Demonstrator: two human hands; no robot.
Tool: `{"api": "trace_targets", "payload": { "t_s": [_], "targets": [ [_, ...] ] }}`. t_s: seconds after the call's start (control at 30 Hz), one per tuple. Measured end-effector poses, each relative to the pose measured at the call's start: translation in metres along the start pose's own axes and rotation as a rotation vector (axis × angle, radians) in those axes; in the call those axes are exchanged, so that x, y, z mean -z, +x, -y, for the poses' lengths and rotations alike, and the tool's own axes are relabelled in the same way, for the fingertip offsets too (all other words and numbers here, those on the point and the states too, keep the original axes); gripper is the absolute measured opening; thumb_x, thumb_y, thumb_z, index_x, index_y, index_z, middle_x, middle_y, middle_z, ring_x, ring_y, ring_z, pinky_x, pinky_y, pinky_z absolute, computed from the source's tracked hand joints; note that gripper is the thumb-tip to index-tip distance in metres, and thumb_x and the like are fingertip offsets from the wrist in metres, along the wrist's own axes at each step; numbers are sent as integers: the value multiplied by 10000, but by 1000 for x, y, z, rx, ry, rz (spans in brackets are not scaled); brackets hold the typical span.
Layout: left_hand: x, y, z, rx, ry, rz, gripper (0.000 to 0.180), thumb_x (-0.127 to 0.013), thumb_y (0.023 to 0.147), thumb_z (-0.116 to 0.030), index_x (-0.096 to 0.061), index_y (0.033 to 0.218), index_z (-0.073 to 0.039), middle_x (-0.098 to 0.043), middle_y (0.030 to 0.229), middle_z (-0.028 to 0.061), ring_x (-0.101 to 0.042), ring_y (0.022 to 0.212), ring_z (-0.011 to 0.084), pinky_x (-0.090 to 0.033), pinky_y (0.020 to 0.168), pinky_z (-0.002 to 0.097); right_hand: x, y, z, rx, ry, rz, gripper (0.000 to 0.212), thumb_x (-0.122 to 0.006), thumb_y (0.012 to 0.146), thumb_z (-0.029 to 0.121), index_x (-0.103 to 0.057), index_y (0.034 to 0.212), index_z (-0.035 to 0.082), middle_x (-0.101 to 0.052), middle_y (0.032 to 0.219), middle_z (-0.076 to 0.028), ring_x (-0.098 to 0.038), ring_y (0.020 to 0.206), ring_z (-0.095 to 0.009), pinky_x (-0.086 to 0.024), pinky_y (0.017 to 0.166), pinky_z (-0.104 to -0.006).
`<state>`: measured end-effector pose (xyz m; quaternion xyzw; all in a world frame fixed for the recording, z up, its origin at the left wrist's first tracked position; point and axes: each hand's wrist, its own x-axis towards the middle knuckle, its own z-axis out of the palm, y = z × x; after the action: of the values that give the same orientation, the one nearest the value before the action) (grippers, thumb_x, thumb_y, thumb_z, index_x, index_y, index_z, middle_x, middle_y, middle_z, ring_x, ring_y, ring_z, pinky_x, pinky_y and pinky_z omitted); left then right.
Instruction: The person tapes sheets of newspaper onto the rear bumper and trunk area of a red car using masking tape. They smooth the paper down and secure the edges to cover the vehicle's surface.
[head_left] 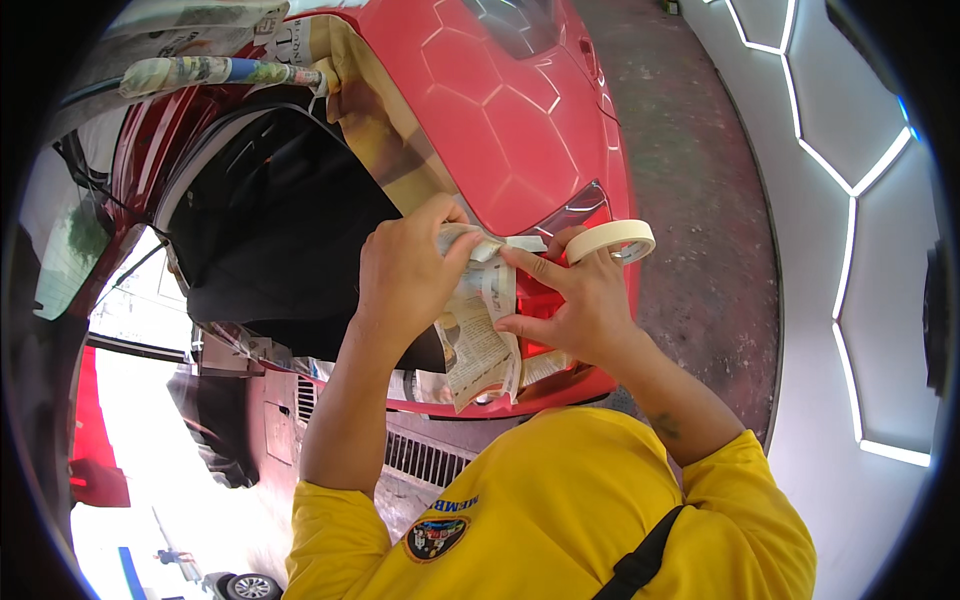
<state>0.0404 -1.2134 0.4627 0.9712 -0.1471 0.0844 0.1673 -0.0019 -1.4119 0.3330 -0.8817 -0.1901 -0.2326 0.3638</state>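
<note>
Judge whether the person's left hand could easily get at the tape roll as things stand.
Probably not easily: the right hand lies between the left hand and the tape roll, while the left seems to be gripping newspaper.

Blue capitals stand on the yellow T-shirt (590, 490), just beside a round dark badge (436, 540). Large black capitals mark the newspaper (285, 42) at the upper left. The newspaper sheet (482, 350) by the hands carries dense print, too small to read.
</note>
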Motion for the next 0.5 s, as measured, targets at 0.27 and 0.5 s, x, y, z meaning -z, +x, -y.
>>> {"api": "trace_targets", "payload": {
  "t_s": [0.27,0.5],
  "targets": [
    [-10,4,10,52,-134,10,230,-815,911,-218,-738,978,-12,-779,866,135,-762,778,228,-563,738,357,1,0,-4,47,-58,-37,774,-889,690,686,-761,1369,337,-600,1142,-81,-603,1059,-295,-482,896,-477],
    [-18,1,21,94,-349,-37,196,-854,895,-166,-748,948,-10,-762,841,80,-699,775,119,-544,723,309,-3,-3,0,79,-133,-55,799,-874,738,654,-692,1450,342,-617,1235,-120,-612,1112,-312,-489,910,-485]
  ]
}}
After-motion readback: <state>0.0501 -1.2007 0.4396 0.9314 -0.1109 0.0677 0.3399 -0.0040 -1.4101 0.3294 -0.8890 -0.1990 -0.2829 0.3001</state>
